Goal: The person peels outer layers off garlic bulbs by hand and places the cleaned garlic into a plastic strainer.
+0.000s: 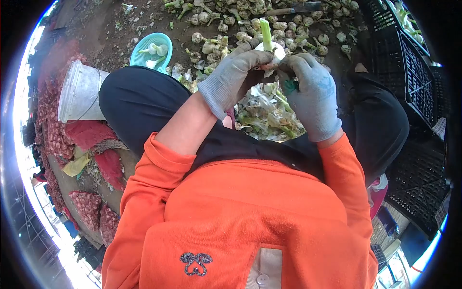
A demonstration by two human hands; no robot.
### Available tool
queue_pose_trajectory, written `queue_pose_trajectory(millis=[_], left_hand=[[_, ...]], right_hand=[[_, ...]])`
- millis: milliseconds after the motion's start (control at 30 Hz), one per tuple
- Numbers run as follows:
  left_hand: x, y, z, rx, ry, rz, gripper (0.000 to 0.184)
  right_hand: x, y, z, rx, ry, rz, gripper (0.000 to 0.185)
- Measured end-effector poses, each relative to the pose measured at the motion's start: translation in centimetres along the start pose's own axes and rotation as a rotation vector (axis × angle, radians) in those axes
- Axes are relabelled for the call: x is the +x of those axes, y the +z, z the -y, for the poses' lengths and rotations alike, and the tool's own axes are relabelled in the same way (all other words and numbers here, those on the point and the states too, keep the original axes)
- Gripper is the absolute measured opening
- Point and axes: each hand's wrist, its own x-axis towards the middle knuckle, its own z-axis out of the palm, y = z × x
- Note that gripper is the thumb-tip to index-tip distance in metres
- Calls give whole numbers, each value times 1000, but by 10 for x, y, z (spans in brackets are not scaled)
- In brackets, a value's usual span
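Observation:
Both hands wear grey work gloves and meet in front of my knees around one garlic bulb (276, 50), white with a short green stem pointing up. My left hand (237, 72) grips it from the left, its fingers closed at the bulb. From the other side my right hand (310, 86) pinches at the bulb's lower edge, where some loose skin hangs. The fingertips partly cover the bulb. Below the hands, between my legs, lies a heap of peeled garlic skins (267, 111).
A turquoise basket (136, 57) with a few trimmed bulbs stands beyond my left knee, near a white bucket (72, 94). Untrimmed garlic bulbs (211, 46) cover the ground ahead, with a handled tool (293, 9) among them. Black crates (404, 67) stand right; filled mesh sacks (86, 207) lie left.

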Motion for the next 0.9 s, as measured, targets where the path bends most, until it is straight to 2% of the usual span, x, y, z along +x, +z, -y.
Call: queue_pose_trajectory(millis=[33, 133, 233, 333, 433, 567, 700, 767, 833, 900], left_hand=[[0, 2, -2, -18, -18, -5, 13], [0, 5, -8, -39, -43, -32, 11], [5, -1, 1, -67, -43, -36, 10], [10, -6, 5, -232, 30, 101, 14], [12, -4, 5, -276, -4, -101, 21], [12, -2, 7, -313, 92, -68, 26], [12, -5, 7, -181, 87, -130, 28], [12, 0, 11, -169, 71, -157, 30], [14, 3, 14, -196, 59, -132, 21], [15, 11, 16, -287, 64, -97, 19]], right_hand=[[0, 0, 0, -13, 15, 17, 26], [3, 3, -2, 63, 40, -173, 22], [2, -2, -2, -30, 19, -76, 15], [5, -4, 1, -45, -53, 64, 13], [-1, 6, 5, -37, -117, 291, 8], [-9, 8, -2, -73, -133, 407, 13], [-5, 1, -3, 21, 83, 351, 23], [-1, 6, -2, 24, 4, 132, 24], [4, 11, 2, -3, -71, -56, 28], [8, 15, -4, -100, -168, -64, 24]])
